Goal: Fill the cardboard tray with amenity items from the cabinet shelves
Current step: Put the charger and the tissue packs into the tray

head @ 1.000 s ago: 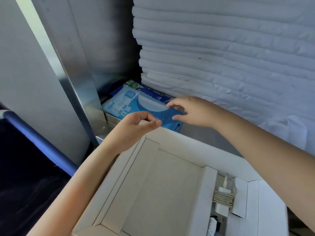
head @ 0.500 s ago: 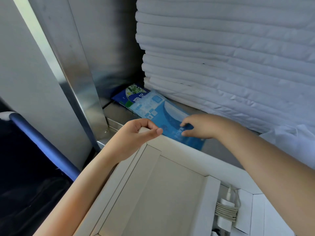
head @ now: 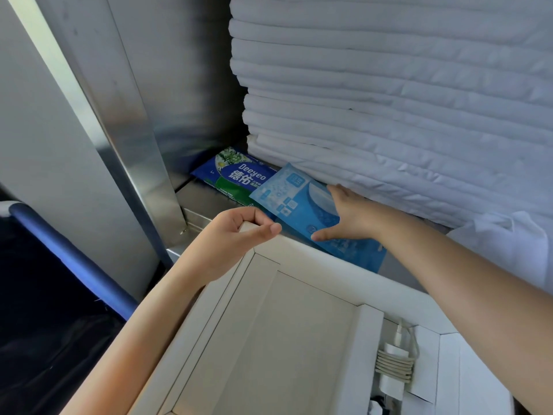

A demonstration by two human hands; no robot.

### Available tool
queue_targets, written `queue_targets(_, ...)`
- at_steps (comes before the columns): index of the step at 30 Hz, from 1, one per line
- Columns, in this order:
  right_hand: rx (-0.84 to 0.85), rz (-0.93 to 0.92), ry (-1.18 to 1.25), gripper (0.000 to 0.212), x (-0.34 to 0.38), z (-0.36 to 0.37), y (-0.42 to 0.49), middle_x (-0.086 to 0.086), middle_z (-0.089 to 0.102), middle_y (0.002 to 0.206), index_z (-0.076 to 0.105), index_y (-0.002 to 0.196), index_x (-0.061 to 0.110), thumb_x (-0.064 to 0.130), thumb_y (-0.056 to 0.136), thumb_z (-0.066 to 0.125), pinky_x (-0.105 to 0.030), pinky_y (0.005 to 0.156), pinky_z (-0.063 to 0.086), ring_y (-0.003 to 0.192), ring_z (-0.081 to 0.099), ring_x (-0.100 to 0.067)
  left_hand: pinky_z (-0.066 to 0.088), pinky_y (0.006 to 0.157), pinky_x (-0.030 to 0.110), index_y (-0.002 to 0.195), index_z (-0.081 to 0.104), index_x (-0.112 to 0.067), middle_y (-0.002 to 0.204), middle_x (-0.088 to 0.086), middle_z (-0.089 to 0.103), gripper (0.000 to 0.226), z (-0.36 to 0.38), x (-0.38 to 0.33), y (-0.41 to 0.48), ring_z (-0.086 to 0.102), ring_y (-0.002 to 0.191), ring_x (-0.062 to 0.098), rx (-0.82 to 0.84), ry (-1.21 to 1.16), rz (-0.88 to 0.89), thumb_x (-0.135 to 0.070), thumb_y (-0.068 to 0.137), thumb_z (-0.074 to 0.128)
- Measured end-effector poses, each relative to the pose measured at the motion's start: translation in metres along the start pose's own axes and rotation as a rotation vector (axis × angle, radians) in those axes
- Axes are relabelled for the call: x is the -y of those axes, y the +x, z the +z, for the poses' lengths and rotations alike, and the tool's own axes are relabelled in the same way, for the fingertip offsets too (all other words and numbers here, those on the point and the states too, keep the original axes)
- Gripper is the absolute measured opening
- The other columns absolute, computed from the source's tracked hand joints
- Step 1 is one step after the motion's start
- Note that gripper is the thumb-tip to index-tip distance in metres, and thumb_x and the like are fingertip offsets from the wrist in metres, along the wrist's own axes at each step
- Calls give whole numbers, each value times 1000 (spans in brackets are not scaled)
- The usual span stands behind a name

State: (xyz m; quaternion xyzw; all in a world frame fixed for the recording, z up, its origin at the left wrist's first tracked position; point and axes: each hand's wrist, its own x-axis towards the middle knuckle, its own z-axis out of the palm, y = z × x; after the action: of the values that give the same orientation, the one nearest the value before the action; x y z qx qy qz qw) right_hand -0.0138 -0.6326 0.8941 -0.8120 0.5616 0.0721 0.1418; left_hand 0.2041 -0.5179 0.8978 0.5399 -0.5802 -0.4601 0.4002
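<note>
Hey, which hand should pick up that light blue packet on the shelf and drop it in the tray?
The right hand. It already lies spread on the light blue packet, beside the stacked white linens. The left hand is busy gripping the cardboard tray by its corner.

hotel housekeeping store: steel cabinet [head: 140,151], stacked white linens [head: 389,100].

Light blue pouch [head: 302,205] with white speckled print, dark blue and green pack [head: 236,176] with white lettering and flower motif, white linen [head: 389,100], off-white tray [head: 299,339], white cable [head: 395,363], blue rail [head: 74,259], brushed silver cabinet wall [head: 179,70].
</note>
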Motion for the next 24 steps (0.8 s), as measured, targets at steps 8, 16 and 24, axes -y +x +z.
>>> queue_targets(8,28,24,-59,130,16,5,0,-8,-6,161,-14,150,8,70,68,67,-36,117,12,148,1,-21,42,72,23,77,64,-16,71,-7,59,34,0,-2,-1,52,70,10,-12,1,-18,-48,67,65)
queue_targets(16,27,43,-39,128,14,5,3,-6,6,160,-5,152,12,70,65,69,-39,114,20,146,12,-24,40,74,28,78,64,-15,74,0,57,36,0,0,0,49,72,15,-8,-6,-14,-48,67,65)
queue_targets(24,2,34,6,123,17,6,4,-6,17,158,6,152,15,64,62,75,-38,110,26,143,19,-25,41,77,34,75,64,-16,76,2,58,37,-2,3,1,50,75,20,-6,8,-23,-52,66,67)
